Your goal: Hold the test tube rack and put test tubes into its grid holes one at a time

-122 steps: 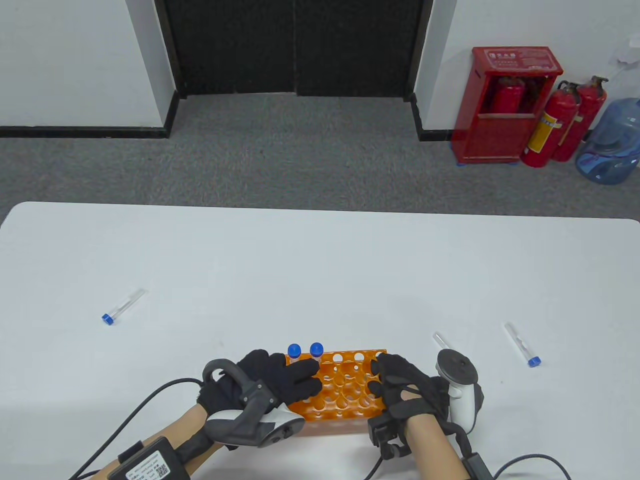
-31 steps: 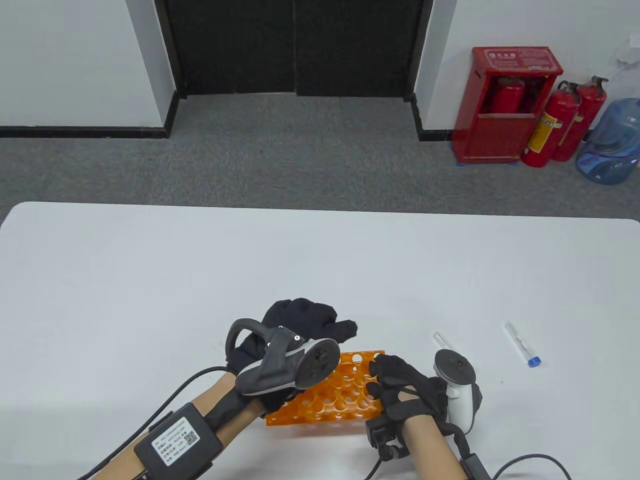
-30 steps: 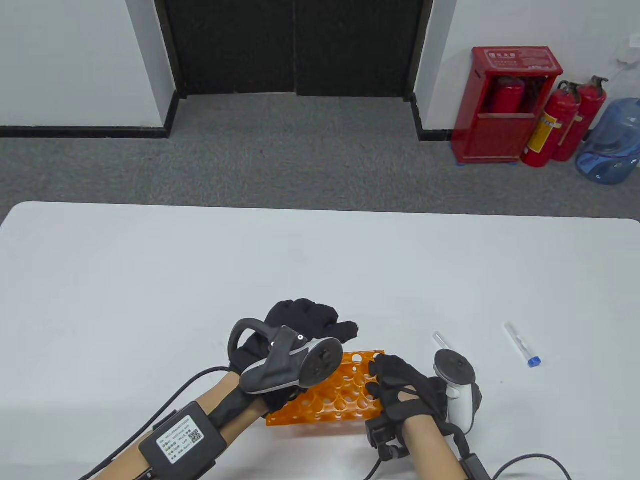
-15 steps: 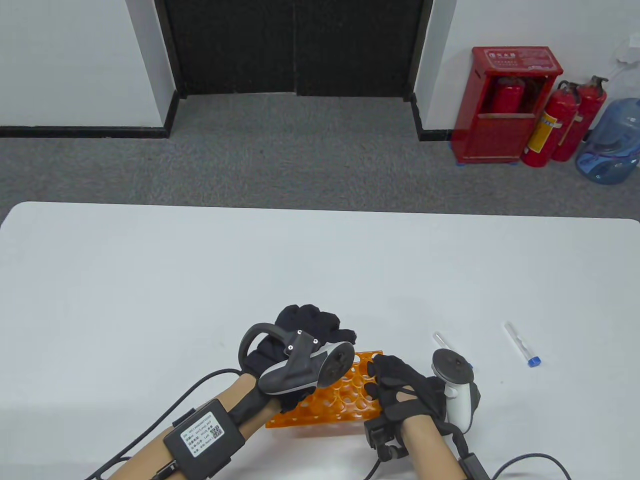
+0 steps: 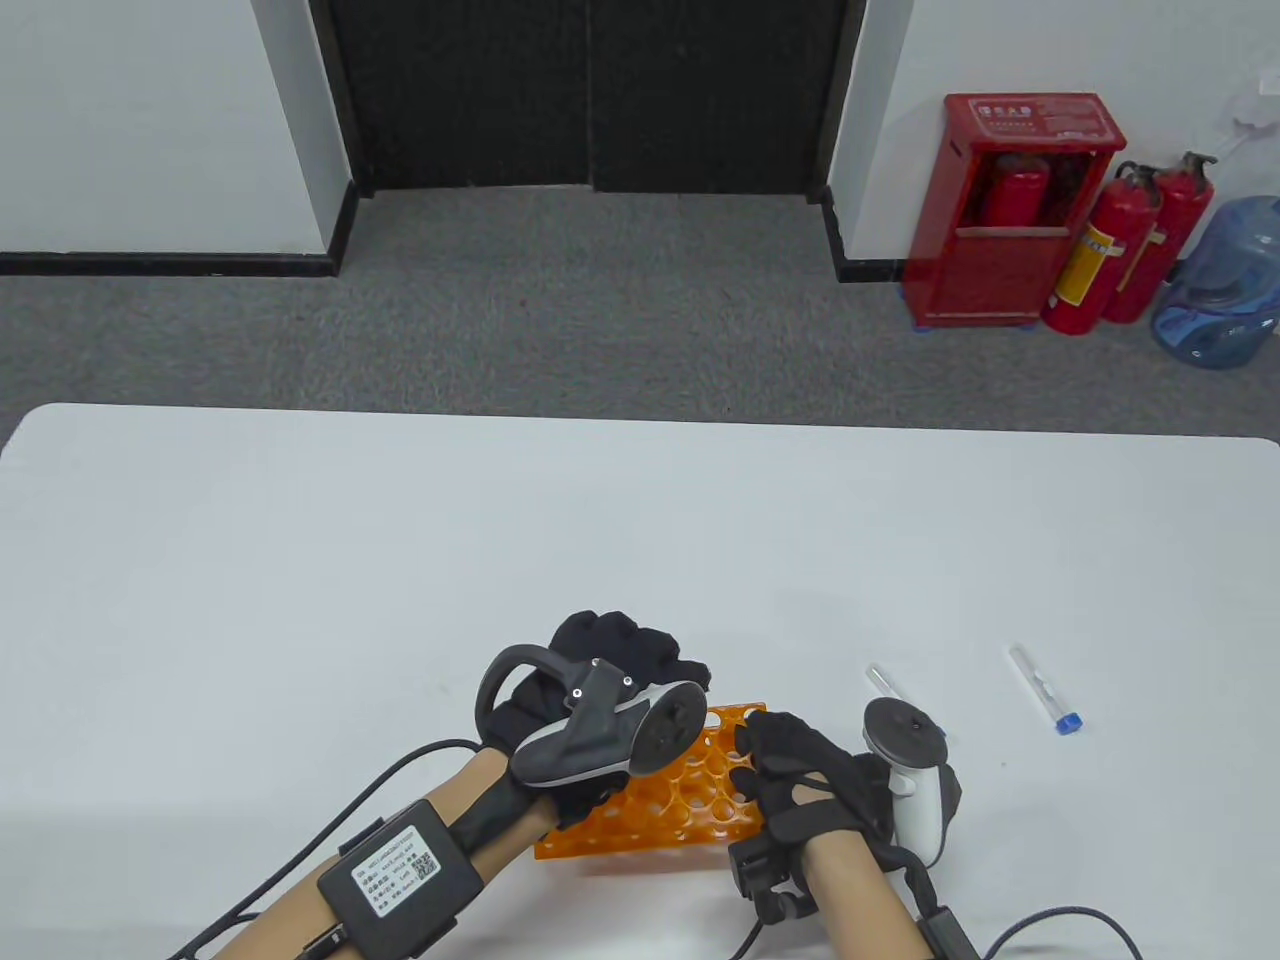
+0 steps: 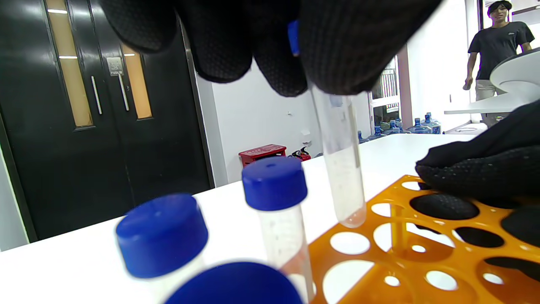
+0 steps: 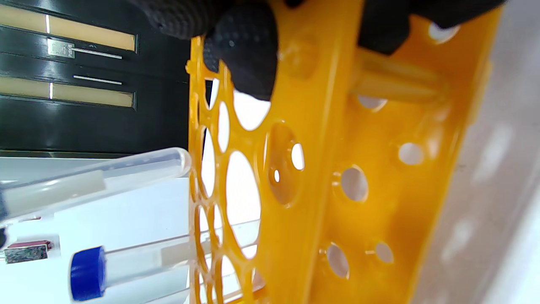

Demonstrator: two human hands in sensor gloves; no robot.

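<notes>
The orange test tube rack (image 5: 668, 800) sits on the near middle of the white table (image 5: 400, 520), a translucent glossy plastic frame whose flat top plate is pierced with round holes, with a lower plate of smaller holes under it. The held test tube (image 6: 341, 169), a clear smooth plastic cylinder with a rounded bottom and a frosted label patch, hangs nearly upright with its tip just above a hole in the rack's far row, not yet inside. The left hand (image 5: 610, 660), in a black knit glove with a dotted grip texture, pinches this tube at its blue capped top between closed fingers (image 6: 350, 46). Beside it, two capped tubes (image 6: 276, 202) stand in the rack, each with a blue ribbed screw cap; a third blue cap (image 6: 236, 283) shows blurred at the bottom edge of the left wrist view. The right hand (image 5: 810, 775) grips the rack's right end, its fingers (image 7: 244, 46) curled over the top plate and the thumb under it, as the right wrist view shows. A grey and white tracker (image 5: 600, 730) rides on the left hand. To the right of the rack, well apart, a loose tube (image 5: 1045, 690) with a blue cap lies flat on the table, and another clear tube (image 5: 880, 682) lies partly hidden behind the right tracker (image 5: 910, 770).
</notes>
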